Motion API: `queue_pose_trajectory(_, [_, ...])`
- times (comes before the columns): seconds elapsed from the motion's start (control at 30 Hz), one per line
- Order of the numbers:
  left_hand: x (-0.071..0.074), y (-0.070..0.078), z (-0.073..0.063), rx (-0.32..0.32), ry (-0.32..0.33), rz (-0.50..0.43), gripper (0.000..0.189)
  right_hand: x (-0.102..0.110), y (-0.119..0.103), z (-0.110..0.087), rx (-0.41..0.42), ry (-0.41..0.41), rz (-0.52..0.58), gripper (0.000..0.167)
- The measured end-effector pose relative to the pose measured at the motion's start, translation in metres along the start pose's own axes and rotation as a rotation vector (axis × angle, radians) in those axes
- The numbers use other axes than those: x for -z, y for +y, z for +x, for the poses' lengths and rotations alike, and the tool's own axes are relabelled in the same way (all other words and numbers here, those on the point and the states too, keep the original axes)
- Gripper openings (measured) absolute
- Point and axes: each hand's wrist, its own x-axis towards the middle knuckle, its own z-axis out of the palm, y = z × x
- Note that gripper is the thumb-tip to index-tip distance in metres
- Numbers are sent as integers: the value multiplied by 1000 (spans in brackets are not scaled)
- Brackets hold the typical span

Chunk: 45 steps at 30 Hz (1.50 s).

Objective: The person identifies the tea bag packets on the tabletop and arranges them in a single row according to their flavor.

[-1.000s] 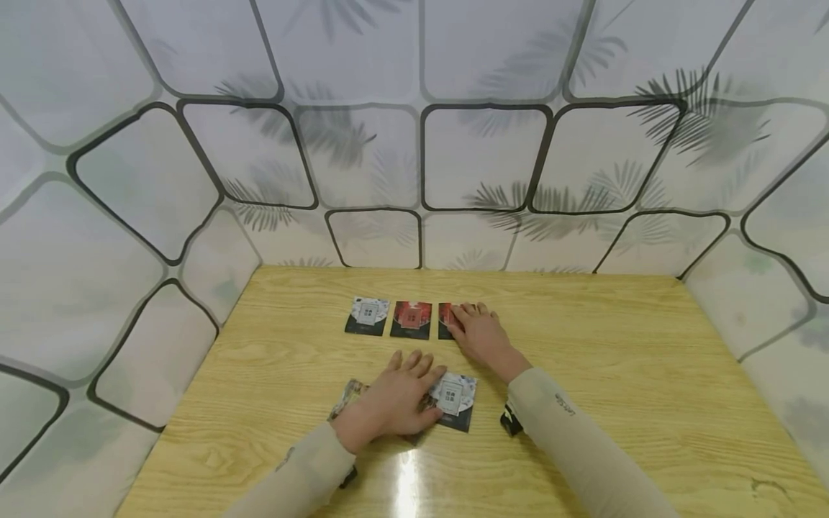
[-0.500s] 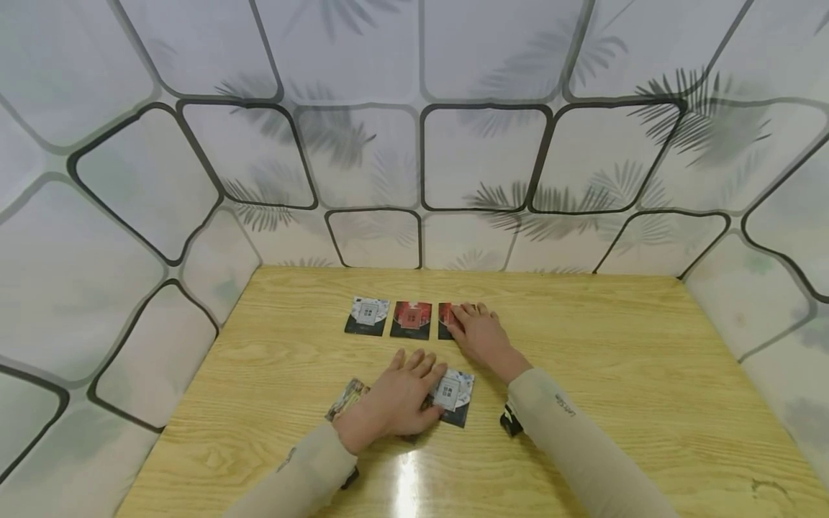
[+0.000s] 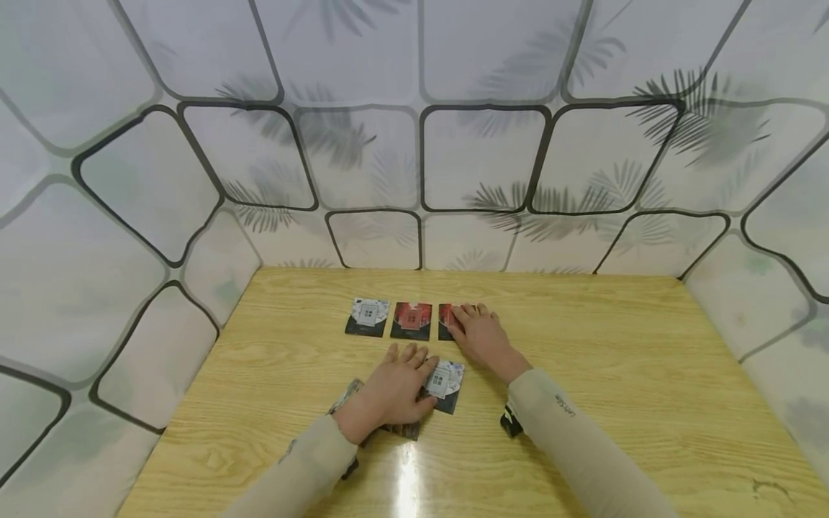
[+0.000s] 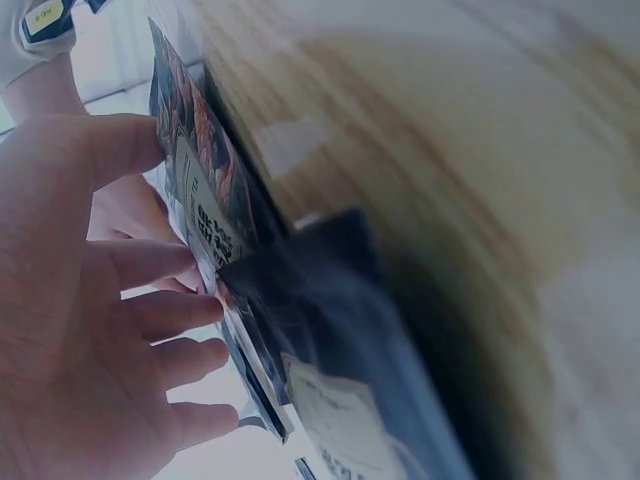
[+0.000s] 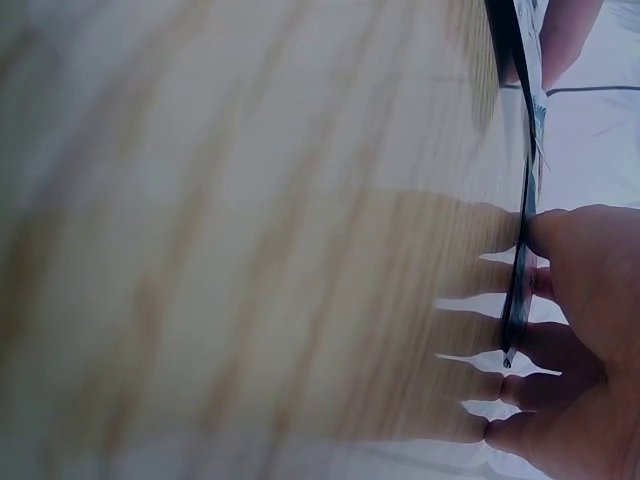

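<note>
Under right hand (image 3: pixel 484 337), red packet (image 3: pixel 445 324)

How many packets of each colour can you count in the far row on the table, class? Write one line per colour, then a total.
White-and-black packet: 1
Red-and-black packets: 2 (one partly under the right hand)
Total: 3
</note>
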Motion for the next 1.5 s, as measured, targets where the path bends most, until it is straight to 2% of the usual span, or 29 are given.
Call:
queue_pose_trajectory(0.27, [-2,-3,-1,41,-15,-46,74,2,-2,-2,1,2,-2,57])
queue_pose_trajectory(0.57, [-3,-17,-5,95,-23,-84,75,0,-1,-2,2,19,-6,57])
queue_pose_trajectory(0.93, [-4,-38,-21,152,28,-141,73,-1,0,0,-2,-7,-20,59])
queue_pose_trajectory(1.27, [-3,-56,-38,182,31,-188,70,-1,-1,0,13,10,-16,57])
queue_pose_trajectory(1.5, [-1,-56,-41,201,24,-207,70,2,-1,-1,7,2,-9,57])
